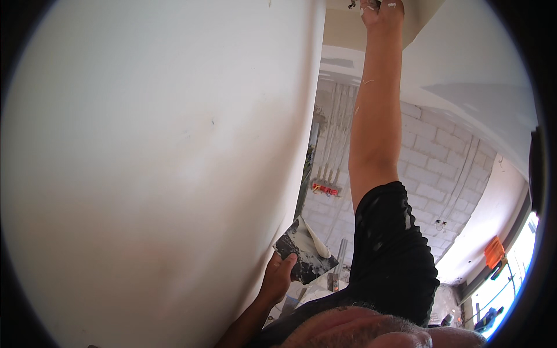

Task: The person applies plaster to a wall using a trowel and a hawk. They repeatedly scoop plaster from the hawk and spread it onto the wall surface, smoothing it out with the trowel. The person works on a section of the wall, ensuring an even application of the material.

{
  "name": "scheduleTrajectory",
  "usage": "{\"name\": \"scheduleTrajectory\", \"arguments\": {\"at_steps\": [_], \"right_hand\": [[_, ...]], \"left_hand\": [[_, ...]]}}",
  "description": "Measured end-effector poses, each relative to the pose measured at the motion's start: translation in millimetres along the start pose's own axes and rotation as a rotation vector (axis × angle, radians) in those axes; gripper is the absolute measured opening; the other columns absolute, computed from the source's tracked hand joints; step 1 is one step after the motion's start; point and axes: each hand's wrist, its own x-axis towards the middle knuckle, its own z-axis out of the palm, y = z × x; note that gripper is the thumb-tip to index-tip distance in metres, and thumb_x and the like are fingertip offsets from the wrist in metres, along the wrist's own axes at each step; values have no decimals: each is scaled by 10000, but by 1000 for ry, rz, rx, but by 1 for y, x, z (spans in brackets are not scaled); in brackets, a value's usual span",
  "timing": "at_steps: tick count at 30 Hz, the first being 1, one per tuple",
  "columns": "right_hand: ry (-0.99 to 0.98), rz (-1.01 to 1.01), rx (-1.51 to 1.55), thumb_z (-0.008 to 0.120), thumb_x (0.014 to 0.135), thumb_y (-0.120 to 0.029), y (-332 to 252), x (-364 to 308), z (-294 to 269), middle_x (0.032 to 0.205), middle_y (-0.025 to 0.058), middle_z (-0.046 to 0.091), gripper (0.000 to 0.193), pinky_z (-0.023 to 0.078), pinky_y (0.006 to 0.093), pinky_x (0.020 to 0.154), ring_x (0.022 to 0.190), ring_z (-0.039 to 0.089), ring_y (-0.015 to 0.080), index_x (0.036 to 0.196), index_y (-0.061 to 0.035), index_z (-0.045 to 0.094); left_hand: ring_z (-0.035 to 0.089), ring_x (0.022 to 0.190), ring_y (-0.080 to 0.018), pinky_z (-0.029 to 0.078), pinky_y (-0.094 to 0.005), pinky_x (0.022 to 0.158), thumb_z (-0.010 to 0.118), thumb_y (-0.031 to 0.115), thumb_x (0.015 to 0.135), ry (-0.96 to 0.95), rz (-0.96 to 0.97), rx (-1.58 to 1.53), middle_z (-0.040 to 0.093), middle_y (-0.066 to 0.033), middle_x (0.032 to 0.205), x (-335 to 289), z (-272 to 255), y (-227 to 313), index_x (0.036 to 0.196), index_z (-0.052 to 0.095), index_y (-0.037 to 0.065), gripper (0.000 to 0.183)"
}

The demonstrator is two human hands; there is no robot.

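Note:
My left hand (279, 275) is low, beside the smooth white wall panel. Its thumb lies over the near edge of a square, dark, flat plate (306, 264) smeared with white filler, and a thick pale ridge of the filler (319, 242) runs along the far side. My right arm reaches straight up in a black sleeve. At the upper edge, my right hand (383, 10), flecked with white, is closed around something dark with a metallic bit, mostly cut off by the picture's rim. A beige corner of wall and ceiling (342, 29) is close to it.
The large white surface (156, 174) fills the left side. Behind stands a bare block wall (432, 142) with vertical conduits and red electrical boxes (325, 188). An orange object (494, 252) hangs by a bright opening at the right.

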Motion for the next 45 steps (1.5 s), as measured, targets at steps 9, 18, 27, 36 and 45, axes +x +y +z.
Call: {"name": "scheduleTrajectory", "arguments": {"at_steps": [9, 18, 27, 36, 45], "right_hand": [[-30, -36, -47, 492, 990, -61, 1, -21, 29, 687, 51, 528, 246, 350, 242, 414, 496, 432, 124, 745, -71, 470], [-46, -46, -65, 485, 1016, -107, 1, -34, 57, 701, 65, 549, 225, 366, 239, 431, 519, 474, 135, 798, -53, 499], [-33, -8, -40, 458, 1039, -136, -4, -50, 83, 695, 66, 552, 240, 352, 230, 423, 525, 483, 136, 820, -50, 502], [-86, 21, -66, 467, 1045, -154, -8, -65, 104, 683, 46, 527, 256, 339, 207, 418, 510, 427, 110, 813, -54, 509], [-43, -43, 36, 478, 1047, -141, -10, -88, 143, 733, 54, 529, 220, 445, 236, 487, 551, 472, 136, 859, -31, 505]], "left_hand": [[675, 938, -155, 592, -327, 757, 500, 147, 1014, -57, 16, 82, 639, -79, 1138, 10, -16, -13, 1313, 479, 59, 312], [685, 916, -155, 603, -329, 735, 513, 145, 1007, -66, 22, 10, 644, -81, 1123, 10, -13, -11, 1293, 487, 52, 302], [682, 897, -144, 598, -315, 711, 512, 142, 1009, -78, 9, 36, 648, -68, 1106, 8, -11, -5, 1285, 491, 61, 288], [683, 889, -137, 590, -313, 669, 512, 149, 1010, -97, -3, 18, 653, -58, 1100, 8, -12, -5, 1303, 484, 79, 303], [659, 826, -106, 572, -293, 634, 470, 187, 1031, -108, 7, 42, 649, -36, 1062, 11, -15, -10, 1308, 487, 87, 295]]}}
